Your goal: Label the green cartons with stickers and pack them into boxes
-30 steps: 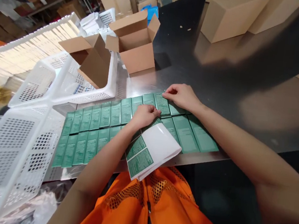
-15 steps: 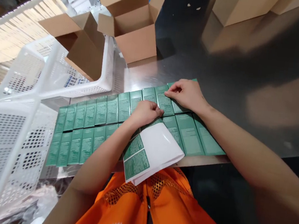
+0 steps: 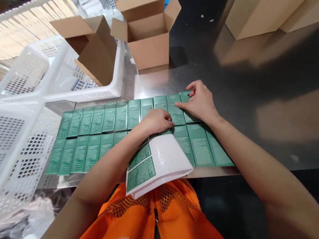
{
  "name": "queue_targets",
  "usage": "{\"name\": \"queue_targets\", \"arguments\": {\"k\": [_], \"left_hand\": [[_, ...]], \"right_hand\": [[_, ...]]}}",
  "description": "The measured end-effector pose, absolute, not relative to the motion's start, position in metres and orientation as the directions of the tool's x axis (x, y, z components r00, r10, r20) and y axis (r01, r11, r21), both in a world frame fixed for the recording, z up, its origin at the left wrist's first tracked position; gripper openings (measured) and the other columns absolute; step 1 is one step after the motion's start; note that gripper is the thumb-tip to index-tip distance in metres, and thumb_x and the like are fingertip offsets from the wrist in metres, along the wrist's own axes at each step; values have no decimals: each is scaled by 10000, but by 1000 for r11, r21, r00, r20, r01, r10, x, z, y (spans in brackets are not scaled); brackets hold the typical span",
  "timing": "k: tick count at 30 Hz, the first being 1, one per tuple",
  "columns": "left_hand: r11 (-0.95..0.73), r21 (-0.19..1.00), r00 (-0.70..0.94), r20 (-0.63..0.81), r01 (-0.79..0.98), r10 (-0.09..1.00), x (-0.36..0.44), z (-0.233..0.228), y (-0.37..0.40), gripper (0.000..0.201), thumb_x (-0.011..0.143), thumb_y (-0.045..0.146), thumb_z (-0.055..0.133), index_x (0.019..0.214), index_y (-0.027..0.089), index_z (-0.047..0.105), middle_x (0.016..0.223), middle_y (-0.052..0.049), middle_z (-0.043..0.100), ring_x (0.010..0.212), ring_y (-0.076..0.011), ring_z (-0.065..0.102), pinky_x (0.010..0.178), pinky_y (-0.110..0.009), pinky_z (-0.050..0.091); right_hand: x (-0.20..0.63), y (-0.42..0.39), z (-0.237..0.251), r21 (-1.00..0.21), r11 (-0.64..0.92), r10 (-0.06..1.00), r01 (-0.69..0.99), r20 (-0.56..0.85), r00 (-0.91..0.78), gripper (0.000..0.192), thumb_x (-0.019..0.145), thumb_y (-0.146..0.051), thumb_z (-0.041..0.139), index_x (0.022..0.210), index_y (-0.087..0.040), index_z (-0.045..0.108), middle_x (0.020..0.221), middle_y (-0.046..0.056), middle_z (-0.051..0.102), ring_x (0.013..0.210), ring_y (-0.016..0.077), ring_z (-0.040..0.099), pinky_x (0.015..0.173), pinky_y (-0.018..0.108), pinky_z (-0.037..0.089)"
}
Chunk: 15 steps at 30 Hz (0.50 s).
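Note:
Two rows of flat green boxes (image 3: 109,117) lie side by side on the metal table (image 3: 181,76). My left hand (image 3: 156,121) is curled in a fist and holds a white sheet of green labels (image 3: 158,163) that hangs over the table's near edge. My right hand (image 3: 200,101) lies flat with its fingers spread, pressing on the green boxes at the right end of the far row (image 3: 177,114). The two hands are close together, a few centimetres apart.
White perforated baskets (image 3: 11,133) stand at the left, one holding an open cardboard box (image 3: 94,48). Another open carton (image 3: 149,30) sits behind the green rows. Closed cartons (image 3: 261,12) stand at the back right. My orange mesh vest (image 3: 150,222) fills the bottom.
My right hand has gone from pinching at a box's far edge to lying flat on the boxes. The left hand has kept its place on the label sheet. The camera view has shifted slightly.

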<state>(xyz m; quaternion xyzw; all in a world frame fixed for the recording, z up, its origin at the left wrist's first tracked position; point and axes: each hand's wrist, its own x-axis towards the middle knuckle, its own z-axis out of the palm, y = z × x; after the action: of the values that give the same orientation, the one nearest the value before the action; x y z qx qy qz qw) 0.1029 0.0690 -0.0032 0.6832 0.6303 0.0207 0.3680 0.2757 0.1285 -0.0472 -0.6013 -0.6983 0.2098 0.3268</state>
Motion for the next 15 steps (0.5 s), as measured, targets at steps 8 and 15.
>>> {"name": "queue_targets", "arguments": {"k": [8, 15], "left_hand": [[67, 591, 110, -259, 804, 960, 59, 15, 17, 291, 878, 399, 617, 667, 208, 677, 508, 41, 495, 529, -140, 448, 575, -284, 320], [85, 732, -360, 228, 676, 905, 13, 21, -11, 332, 943, 463, 555, 785, 200, 682, 609, 23, 611, 575, -136, 541, 606, -268, 379]], "right_hand": [[266, 142, -34, -520, 192, 981, 832, 69, -183, 624, 620, -576, 851, 1034, -192, 583, 960, 92, 656, 893, 292, 626, 785, 379, 461], [253, 101, -14, -905, 44, 959, 424, -81, -272, 445, 850, -625, 638, 1069, -245, 569, 903, 40, 647, 822, 219, 635, 737, 364, 514]]}}
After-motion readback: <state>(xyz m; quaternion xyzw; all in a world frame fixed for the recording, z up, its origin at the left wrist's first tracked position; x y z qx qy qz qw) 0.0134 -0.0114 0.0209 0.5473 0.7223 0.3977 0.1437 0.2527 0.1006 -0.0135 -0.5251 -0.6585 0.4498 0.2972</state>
